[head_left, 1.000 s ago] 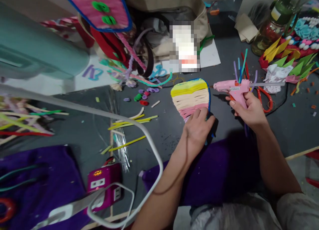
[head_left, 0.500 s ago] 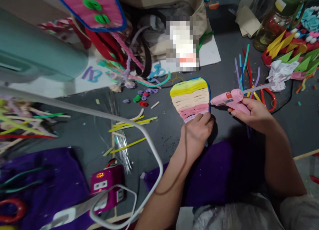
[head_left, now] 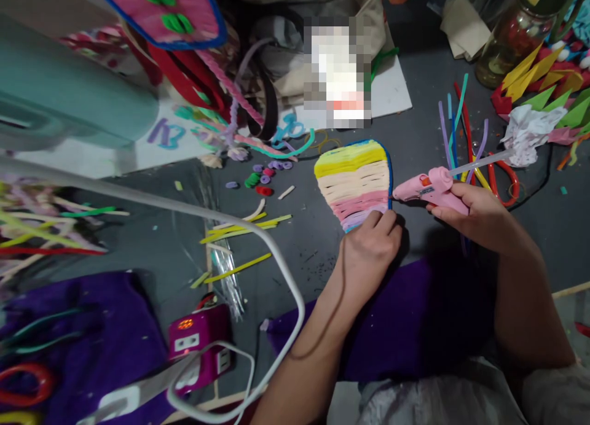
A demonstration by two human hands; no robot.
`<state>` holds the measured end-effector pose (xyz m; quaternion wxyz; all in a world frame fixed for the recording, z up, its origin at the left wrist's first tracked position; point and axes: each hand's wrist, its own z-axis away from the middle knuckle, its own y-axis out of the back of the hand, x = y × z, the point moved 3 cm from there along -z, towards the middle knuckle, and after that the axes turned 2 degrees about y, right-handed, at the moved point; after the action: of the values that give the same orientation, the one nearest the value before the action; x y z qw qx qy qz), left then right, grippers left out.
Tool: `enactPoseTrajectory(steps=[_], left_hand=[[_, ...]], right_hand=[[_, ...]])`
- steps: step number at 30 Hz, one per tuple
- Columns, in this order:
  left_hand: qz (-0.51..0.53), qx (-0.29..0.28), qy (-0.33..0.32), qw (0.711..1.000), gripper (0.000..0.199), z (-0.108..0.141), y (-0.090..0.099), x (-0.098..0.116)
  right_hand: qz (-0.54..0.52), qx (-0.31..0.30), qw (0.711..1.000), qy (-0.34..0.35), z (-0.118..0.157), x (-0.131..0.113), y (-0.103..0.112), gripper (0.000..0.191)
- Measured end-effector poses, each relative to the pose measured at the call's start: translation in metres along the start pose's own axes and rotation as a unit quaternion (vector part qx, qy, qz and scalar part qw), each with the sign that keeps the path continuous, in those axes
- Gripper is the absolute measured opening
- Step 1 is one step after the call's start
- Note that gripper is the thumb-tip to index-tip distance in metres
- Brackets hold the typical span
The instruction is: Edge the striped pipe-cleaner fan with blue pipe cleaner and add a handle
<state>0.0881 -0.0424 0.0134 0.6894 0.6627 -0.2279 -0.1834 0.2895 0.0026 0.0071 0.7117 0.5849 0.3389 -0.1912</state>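
A striped pipe-cleaner panel (head_left: 354, 176) lies flat, with bands of yellow, cream, pink and lilac. A blue pipe cleaner (head_left: 389, 167) runs along its top and right edge. My left hand (head_left: 373, 244) is closed at the panel's lower right corner, pinching the blue edging; its fingertips are partly hidden. In my right hand (head_left: 479, 213) is a pink hot glue gun (head_left: 426, 188), fingers wrapped round its handle. The nozzle points left and sits right beside the blue edge. A clear glue stick (head_left: 482, 161) sticks out of its back.
Loose pipe cleaners (head_left: 454, 130) and red-handled scissors (head_left: 502, 182) lie beyond the glue gun. Small coloured coils (head_left: 265, 179) and yellow strips (head_left: 249, 225) are left of the panel. A white cable (head_left: 286, 284) arches past my left forearm near a purple power strip (head_left: 200, 339).
The glue gun nozzle has shifted slightly down along the blue edge. My left hand has moved a little down and right, baring more of the lilac band and some blue below.
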Motion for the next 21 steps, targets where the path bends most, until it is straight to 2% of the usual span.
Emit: enactPoseTrajectory(steps=[5,10,21], left_hand=[[0.000,0.028,-0.007,1.000,0.023,0.000,0.001,0.000],[0.010,0.055,-0.002,0.998,0.022,0.001,0.000,0.000],[0.070,0.014,0.000,0.997,0.020,0.005,0.000,-0.010]], right_hand=[[0.036,0.019,0.999,0.027,0.002,-0.005,0.002,0.029],[0.043,0.006,0.997,0.057,0.003,-0.009,0.002,0.030],[0.000,-0.014,0.995,0.101,0.004,-0.008,0.000,0.030]])
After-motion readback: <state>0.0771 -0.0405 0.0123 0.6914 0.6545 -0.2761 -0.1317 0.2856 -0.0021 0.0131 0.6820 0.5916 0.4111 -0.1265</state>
